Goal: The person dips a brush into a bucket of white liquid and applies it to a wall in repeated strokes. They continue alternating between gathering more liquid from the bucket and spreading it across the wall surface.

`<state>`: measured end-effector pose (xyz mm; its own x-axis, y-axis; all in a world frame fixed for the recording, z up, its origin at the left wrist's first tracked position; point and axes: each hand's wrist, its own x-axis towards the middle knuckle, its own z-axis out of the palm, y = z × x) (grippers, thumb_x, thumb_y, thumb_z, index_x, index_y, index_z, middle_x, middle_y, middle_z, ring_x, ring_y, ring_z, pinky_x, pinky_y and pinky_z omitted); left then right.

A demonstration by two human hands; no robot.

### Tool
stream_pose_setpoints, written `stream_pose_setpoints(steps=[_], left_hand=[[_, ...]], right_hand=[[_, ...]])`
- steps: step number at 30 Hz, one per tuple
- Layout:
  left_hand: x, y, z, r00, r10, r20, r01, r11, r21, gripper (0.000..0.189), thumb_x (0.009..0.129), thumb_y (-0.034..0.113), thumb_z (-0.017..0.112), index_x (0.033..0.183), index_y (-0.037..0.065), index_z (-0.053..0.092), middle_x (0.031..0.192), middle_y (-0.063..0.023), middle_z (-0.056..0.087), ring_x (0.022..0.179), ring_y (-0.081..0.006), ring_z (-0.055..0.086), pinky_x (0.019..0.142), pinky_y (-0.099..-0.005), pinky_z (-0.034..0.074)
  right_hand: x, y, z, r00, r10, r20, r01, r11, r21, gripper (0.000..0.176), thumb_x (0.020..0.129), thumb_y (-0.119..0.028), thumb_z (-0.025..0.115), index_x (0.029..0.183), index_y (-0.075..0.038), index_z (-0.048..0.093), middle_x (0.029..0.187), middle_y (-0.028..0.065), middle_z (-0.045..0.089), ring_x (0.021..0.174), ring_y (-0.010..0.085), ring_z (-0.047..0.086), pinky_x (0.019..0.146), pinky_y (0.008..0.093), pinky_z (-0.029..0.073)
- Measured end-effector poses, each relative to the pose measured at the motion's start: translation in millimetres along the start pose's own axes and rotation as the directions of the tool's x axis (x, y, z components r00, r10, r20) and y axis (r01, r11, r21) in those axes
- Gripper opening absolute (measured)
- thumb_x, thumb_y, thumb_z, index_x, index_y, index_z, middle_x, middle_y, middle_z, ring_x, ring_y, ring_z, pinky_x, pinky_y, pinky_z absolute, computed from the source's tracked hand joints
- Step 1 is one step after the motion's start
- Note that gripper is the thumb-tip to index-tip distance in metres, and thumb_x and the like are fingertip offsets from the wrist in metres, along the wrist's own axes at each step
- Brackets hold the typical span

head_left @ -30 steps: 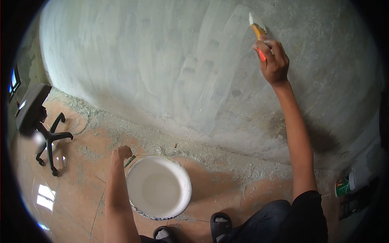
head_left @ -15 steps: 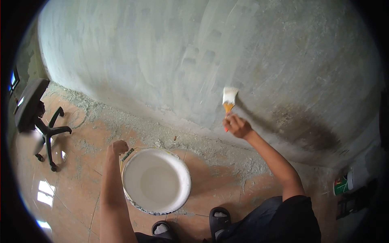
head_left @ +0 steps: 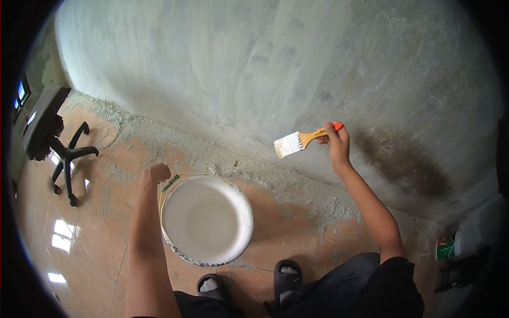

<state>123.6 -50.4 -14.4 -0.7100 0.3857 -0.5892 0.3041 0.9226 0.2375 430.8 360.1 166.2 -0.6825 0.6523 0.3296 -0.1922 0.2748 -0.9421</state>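
Observation:
My right hand point(head_left: 337, 143) grips the yellow wooden handle of a flat paintbrush point(head_left: 313, 139), clear of the wall's middle. The brush points left, its bristles coated in white, with a red tip at the handle's end. Left of the bucket, my left hand point(head_left: 157, 173) is closed, right beside the green grip point(head_left: 170, 183) of the wire handle. Its fingers are turned away, so what they hold is hidden. The white bucket point(head_left: 244, 225) contains pale, milky liquid point(head_left: 212, 222). Ahead stands the grey wall point(head_left: 222, 79), with whitish brush strokes on it.
Scrapings point(head_left: 207, 153) lie along the wall's foot on the tiled floor point(head_left: 101, 222). A black swivel chair point(head_left: 66, 153) stands at left. At far right is a small green-and-white tub point(head_left: 446, 247). My sandalled feet point(head_left: 288, 278) are below the bucket.
The brush has come down off the wall and swung from pointing up to pointing left. My right hand has moved up and right. My left hand stays beside the bucket.

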Motion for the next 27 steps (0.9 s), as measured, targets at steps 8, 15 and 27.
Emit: stream_pose_setpoints(steps=[8,15,27], left_hand=[[9,8,4,0.998,0.036,0.053,-0.037,0.999,0.029,0.027,0.083,0.022,0.057,0.104,0.007,0.064,0.087,-0.0087,0.067,0.074,-0.0202,0.064,0.066,-0.0341,0.053],[45,2,18,0.998,-0.057,0.014,0.056,0.995,0.080,0.027,0.086,0.021,0.056,0.106,0.005,0.064,0.094,-0.0107,0.068,0.079,-0.0226,0.066,0.069,-0.0346,0.054],[49,-3,23,0.996,0.089,0.016,-0.090,0.991,0.102,0.033,0.084,0.021,0.051,0.111,0.008,0.064,0.098,-0.0089,0.067,0.081,-0.0218,0.067,0.071,-0.0335,0.054]], right_hand=[[-9,-18,1,0.992,0.116,0.043,-0.123,0.972,0.199,0.020,0.092,-0.024,0.054,0.096,-0.004,0.052,0.084,0.0087,0.061,0.070,0.0124,0.059,0.064,0.0242,0.051],[27,-144,-23,0.450,-0.879,0.158,0.856,0.374,-0.357,0.016,0.086,-0.009,0.061,0.099,0.000,0.058,0.096,0.0099,0.060,0.088,0.0208,0.061,0.072,0.0295,0.052],[128,-178,-13,0.062,-0.764,0.642,0.490,-0.537,-0.687,0.016,0.080,-0.002,0.061,0.095,-0.006,0.062,0.101,0.0130,0.058,0.098,0.0284,0.061,0.083,0.0315,0.053]])
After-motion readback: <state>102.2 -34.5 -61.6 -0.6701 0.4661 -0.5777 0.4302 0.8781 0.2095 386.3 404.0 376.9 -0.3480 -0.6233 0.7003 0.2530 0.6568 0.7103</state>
